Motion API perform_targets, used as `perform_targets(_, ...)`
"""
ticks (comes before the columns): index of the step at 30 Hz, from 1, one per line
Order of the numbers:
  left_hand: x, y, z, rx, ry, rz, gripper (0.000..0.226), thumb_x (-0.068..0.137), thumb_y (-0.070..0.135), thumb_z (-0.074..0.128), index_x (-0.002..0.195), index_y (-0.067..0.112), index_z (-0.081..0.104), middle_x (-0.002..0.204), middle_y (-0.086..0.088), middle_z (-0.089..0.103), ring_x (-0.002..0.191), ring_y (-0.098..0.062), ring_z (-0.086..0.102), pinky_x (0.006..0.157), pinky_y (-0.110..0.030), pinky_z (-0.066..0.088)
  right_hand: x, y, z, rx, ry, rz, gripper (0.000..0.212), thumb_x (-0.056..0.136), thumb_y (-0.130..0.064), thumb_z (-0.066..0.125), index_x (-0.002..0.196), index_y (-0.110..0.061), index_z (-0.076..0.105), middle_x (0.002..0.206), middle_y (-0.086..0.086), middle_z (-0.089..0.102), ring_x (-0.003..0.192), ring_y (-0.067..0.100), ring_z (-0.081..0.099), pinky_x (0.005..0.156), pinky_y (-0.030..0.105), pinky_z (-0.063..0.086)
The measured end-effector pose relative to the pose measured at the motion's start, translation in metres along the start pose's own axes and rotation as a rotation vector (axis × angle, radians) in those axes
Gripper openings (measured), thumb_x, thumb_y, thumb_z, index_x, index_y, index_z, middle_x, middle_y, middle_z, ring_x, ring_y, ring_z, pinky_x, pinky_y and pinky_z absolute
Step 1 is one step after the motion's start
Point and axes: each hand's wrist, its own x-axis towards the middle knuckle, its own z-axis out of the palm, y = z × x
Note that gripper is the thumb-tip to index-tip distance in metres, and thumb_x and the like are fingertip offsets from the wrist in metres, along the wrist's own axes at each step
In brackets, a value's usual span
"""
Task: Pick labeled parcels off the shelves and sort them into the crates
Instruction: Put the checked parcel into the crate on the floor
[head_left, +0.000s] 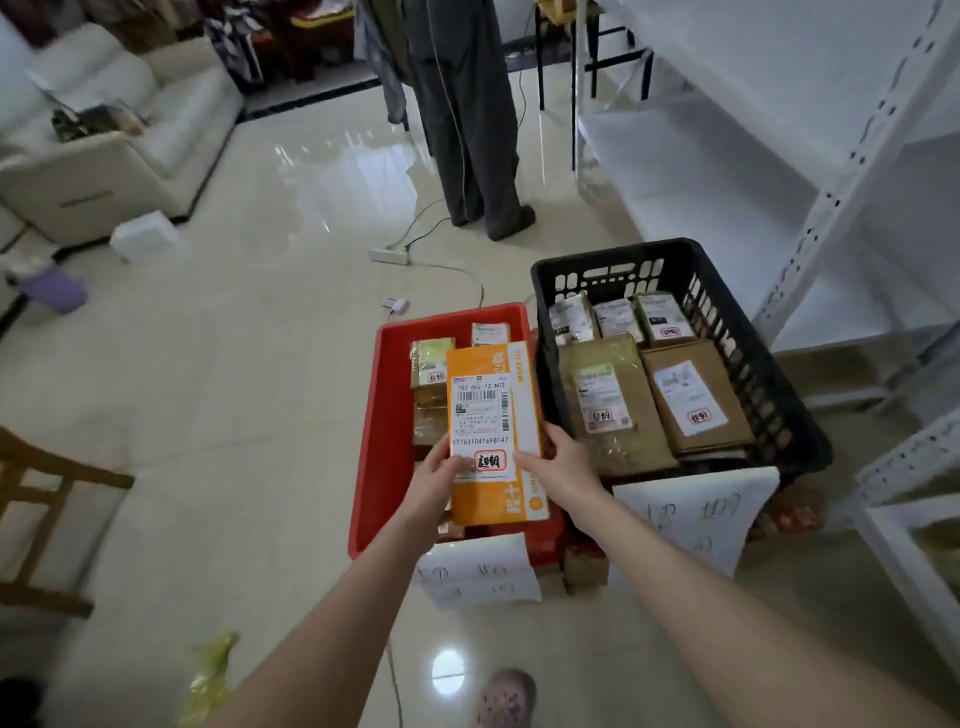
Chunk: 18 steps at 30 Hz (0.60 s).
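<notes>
An orange parcel (493, 400) with a white shipping label and a red stamp is held above the red crate (387, 415). My left hand (434, 480) grips its lower left edge, thumb on the label. My right hand (558, 465) grips its lower right edge. Inside the red crate lie a few tape-wrapped parcels (431, 361). To its right the black crate (727, 332) holds several labeled brown parcels (696, 400). A handwritten paper sign hangs on the front of each crate, one on the red (478, 571) and one on the black (691, 509).
White metal shelving (810, 218) stands at the right, its shelves bare. A person in grey trousers (467, 130) stands beyond the crates, near a power strip (388, 255) with cables on the tiled floor. A sofa (119, 135) is far left, a wooden chair (47, 514) near left.
</notes>
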Motion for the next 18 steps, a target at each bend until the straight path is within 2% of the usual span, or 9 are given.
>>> perform_targets(3,0.062,-0.019,-0.020,0.060,-0.030,-0.051,0.049,0.090,0.015,0.056,0.134,0.036,0.049,0.094,0.012,0.072,0.094,-0.012,0.065,0.069,-0.032,0.052,0.045,0.019,0.033,-0.175,0.046,0.025,0.053,0.090,-0.026,0.063,0.139,-0.025,0.044,0.117,-0.002,0.061,0.082,0.009,0.062,0.056,0.020,0.051)
perform_targets(4,0.082,-0.027,-0.024,0.073,-0.042,-0.072,0.051,0.090,0.014,0.057,0.135,0.035,0.048,0.099,0.009,0.071,0.097,-0.013,0.064,0.073,-0.034,0.052,0.060,0.028,0.043,-0.233,0.069,0.044,0.050,0.090,-0.027,0.062,0.138,-0.026,0.046,0.113,-0.004,0.063,0.082,0.009,0.062,0.056,0.021,0.052)
perform_targets(7,0.136,-0.052,-0.032,0.134,-0.073,-0.146,0.051,0.090,0.013,0.056,0.137,0.030,0.046,0.114,0.001,0.067,0.107,-0.020,0.061,0.096,-0.045,0.048,0.099,0.055,0.066,-0.375,0.116,0.127,0.045,0.091,-0.026,0.059,0.135,-0.028,0.048,0.114,-0.005,0.066,0.089,0.016,0.066,0.070,0.033,0.058)
perform_targets(8,0.150,-0.059,-0.033,0.157,-0.091,-0.159,0.048,0.091,0.012,0.055,0.136,0.029,0.048,0.115,0.001,0.067,0.107,-0.020,0.062,0.095,-0.045,0.048,0.109,0.063,0.073,-0.422,0.128,0.156,0.041,0.091,-0.025,0.058,0.131,-0.028,0.050,0.114,-0.005,0.067,0.090,0.017,0.066,0.072,0.032,0.058)
perform_targets(11,0.185,-0.071,-0.030,0.182,-0.155,-0.172,0.041,0.093,0.007,0.053,0.126,0.030,0.048,0.114,0.003,0.066,0.095,-0.011,0.063,0.072,-0.028,0.051,0.136,0.083,0.087,-0.597,0.183,0.211,0.031,0.092,-0.021,0.052,0.123,-0.024,0.052,0.116,-0.001,0.065,0.101,0.024,0.063,0.074,0.029,0.050)
perform_targets(13,0.202,-0.076,-0.025,0.212,-0.185,-0.144,0.045,0.094,0.003,0.051,0.130,0.030,0.045,0.116,0.002,0.065,0.094,-0.010,0.063,0.066,-0.021,0.050,0.151,0.094,0.093,-0.655,0.239,0.245,0.041,0.092,-0.019,0.049,0.132,-0.021,0.046,0.125,0.003,0.059,0.112,0.027,0.057,0.084,0.034,0.046)
perform_targets(14,0.208,-0.078,-0.022,0.231,-0.203,-0.124,0.047,0.094,0.002,0.049,0.131,0.030,0.045,0.120,0.000,0.064,0.098,-0.013,0.063,0.067,-0.021,0.051,0.157,0.098,0.096,-0.672,0.258,0.266,0.048,0.092,-0.018,0.048,0.139,-0.019,0.040,0.131,0.004,0.054,0.117,0.028,0.053,0.089,0.035,0.045)
perform_targets(16,0.216,-0.083,-0.016,0.269,-0.224,-0.088,0.047,0.094,0.002,0.049,0.132,0.029,0.044,0.130,-0.003,0.059,0.111,-0.019,0.060,0.083,-0.033,0.054,0.165,0.105,0.103,-0.703,0.257,0.289,0.058,0.093,-0.019,0.046,0.148,-0.016,0.026,0.142,0.005,0.042,0.124,0.028,0.047,0.095,0.036,0.042)
perform_targets(18,0.218,-0.088,-0.011,0.301,-0.230,-0.067,0.055,0.094,0.004,0.051,0.141,0.028,0.038,0.133,-0.005,0.057,0.119,-0.025,0.057,0.099,-0.047,0.047,0.168,0.110,0.110,-0.724,0.227,0.301,0.063,0.093,-0.018,0.044,0.150,-0.014,0.017,0.152,0.004,0.027,0.127,0.028,0.044,0.095,0.036,0.042)
